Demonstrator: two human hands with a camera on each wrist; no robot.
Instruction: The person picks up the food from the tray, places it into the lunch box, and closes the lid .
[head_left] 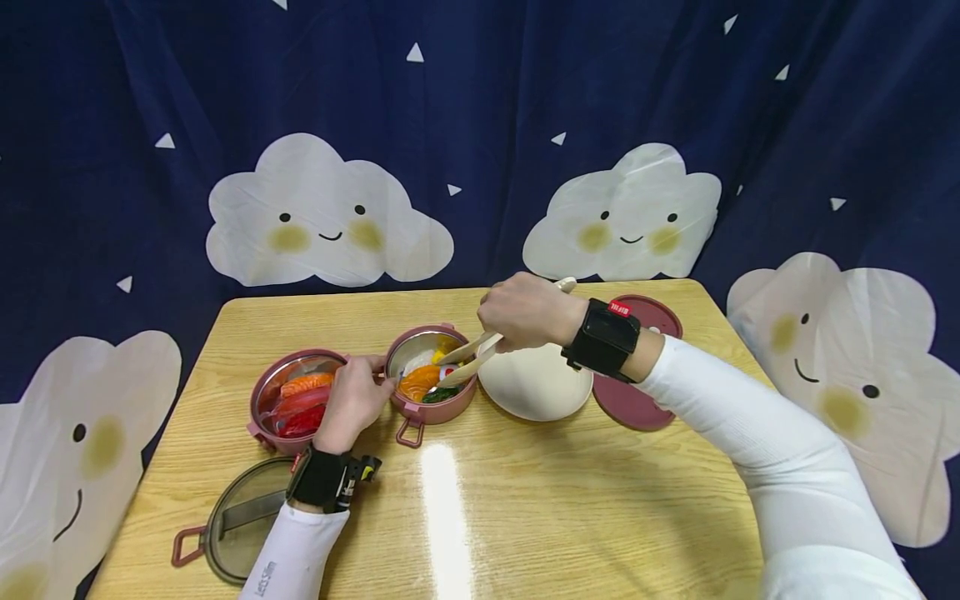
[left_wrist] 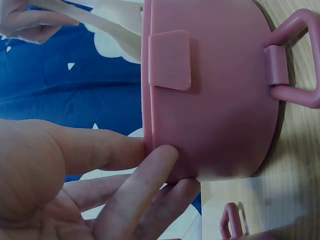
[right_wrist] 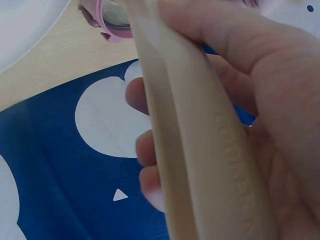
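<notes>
My left hand holds the near left side of a round pink pot; in the left wrist view, one finger lies at the rim and others against the outer wall. Inside the pot are orange, yellow, white and green toy food pieces. My right hand grips beige tongs from above. The tongs' two tips reach down into the pot among the pieces; whether they pinch one I cannot tell.
A second pink pot with orange and red toy pieces stands at left. Before it lies a see-through lid with a pink handle. A cream plate sits right of the middle pot, beside a dark pink lid.
</notes>
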